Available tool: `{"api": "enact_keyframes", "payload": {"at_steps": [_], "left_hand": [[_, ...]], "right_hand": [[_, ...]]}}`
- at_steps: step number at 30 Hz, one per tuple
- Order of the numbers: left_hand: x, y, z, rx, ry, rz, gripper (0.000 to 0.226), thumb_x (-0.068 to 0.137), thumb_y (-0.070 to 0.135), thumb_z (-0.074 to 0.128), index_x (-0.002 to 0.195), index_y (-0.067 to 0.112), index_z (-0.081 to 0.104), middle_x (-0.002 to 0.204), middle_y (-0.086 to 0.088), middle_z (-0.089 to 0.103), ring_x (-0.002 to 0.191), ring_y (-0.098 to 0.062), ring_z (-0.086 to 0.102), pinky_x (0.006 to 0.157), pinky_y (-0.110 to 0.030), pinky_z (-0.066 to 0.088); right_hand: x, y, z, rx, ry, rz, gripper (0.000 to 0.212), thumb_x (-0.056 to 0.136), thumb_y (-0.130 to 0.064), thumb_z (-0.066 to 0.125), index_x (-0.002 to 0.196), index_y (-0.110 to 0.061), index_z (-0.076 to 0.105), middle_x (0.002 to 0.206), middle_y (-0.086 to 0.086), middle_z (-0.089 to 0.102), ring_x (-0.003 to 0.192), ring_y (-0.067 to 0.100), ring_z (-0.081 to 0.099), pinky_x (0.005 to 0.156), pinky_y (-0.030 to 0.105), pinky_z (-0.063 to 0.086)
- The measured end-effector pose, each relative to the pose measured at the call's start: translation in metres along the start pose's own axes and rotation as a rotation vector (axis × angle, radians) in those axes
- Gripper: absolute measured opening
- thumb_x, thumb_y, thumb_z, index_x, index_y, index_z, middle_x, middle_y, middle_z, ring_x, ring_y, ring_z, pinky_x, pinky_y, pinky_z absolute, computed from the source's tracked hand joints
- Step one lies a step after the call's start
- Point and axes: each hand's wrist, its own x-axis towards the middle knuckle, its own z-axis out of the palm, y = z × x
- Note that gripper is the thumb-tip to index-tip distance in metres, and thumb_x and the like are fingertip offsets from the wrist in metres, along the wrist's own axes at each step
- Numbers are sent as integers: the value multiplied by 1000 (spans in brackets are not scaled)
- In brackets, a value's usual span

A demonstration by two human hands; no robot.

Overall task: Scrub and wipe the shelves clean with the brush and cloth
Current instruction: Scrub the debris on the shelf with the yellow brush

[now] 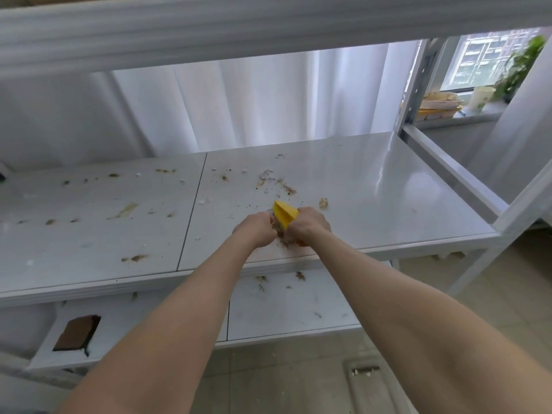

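- On the far left of the white lower shelf [283, 318], a dark brown rectangular block [77, 333] lay flat near the front edge.
- Above it, the glossy white middle shelf [373, 189] carried brown crumbs and specks on its left panel, among them a pale yellowish smear [127, 209].
- The left hand [257, 230] was over the right panel, near the shelf's front edge, fingers curled inward against the left side of the brush; whether it actually grasped anything could not be told.
- The yellow plastic brush [285, 215] stood between the two hands, its yellow body tilted up and away from the person, its underside over a small heap of brown crumbs [283, 239].
- The right hand [309, 224] touched the brush from the right, fingers clenched around its lower part, grasping it.
- A bit of orange [301, 242] showed beneath that hand; what it was could not be told.
- Beyond the hands, scattered brown grit [288, 189] lay on the shelf.
- At the far right, a windowsill held stacked food trays [440, 104], a white paper cup [481, 97] and a green leafy plant [519, 64].
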Motion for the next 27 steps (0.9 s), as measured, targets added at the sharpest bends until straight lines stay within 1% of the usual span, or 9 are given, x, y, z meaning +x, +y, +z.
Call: {"api": "enact_keyframes", "payload": {"at_steps": [2,5,9,13,16,19,22,25,27], "left_hand": [[2,-3,-4,-16,14,-7,40,93,21,51,132,13,47,131,-7,53,116,-23,51,97,-36,45],[4,-9,-5,-21,20,-26,43,94,20,50,136,13,43,135,-7,51,119,-23,50,98,-37,45],[6,-14,-1,-29,9,-57,43,95,20,49,136,13,43,135,-7,51,119,-23,50,98,-35,44],[10,-13,2,-23,13,-79,43,94,21,51,136,13,44,134,-7,51,120,-24,50,99,-37,45],[12,-7,1,-11,11,-78,44,92,22,52,135,14,44,135,-7,51,121,-24,50,100,-37,44],[16,-3,-3,-12,23,-64,44,93,22,52,136,14,44,135,-7,51,122,-24,49,100,-38,44],[18,-6,-7,-25,33,-65,44,94,21,51,136,13,44,134,-6,51,121,-24,49,101,-38,43],[18,-8,-5,-30,32,-66,43,94,21,50,136,13,43,134,-6,51,121,-24,49,100,-37,43],[19,-9,-3,-28,25,-71,43,94,22,49,136,13,43,134,-6,51,121,-24,49,100,-37,43]], "right_hand": [[8,10,-19,56,91,15,37,86,-25,55,122,-18,54,116,13,59,105,33,60,91,41,52],[22,35,-48,54,186,102,39,88,-27,51,126,-18,52,119,18,54,103,36,59,91,43,52],[27,39,-42,-57,149,147,39,90,-24,50,127,-12,50,123,19,49,103,35,57,84,38,51],[18,6,-9,-146,83,42,42,94,-26,50,134,-13,44,135,20,38,112,35,53,83,37,45],[14,-13,7,-123,6,-19,38,92,-22,51,129,-16,47,130,18,44,109,33,54,77,35,44],[21,-7,-9,-28,42,-35,35,89,-20,51,124,-17,53,123,17,52,106,32,58,86,36,51],[34,13,-38,6,144,30,40,92,-25,48,131,-18,49,126,19,47,109,36,57,95,42,50],[41,30,-49,-39,159,125,40,92,-22,48,131,-14,48,127,19,41,111,37,54,95,43,49],[39,27,-40,-82,127,119,39,93,-21,48,131,-12,48,128,19,41,111,37,54,94,43,49]]}}
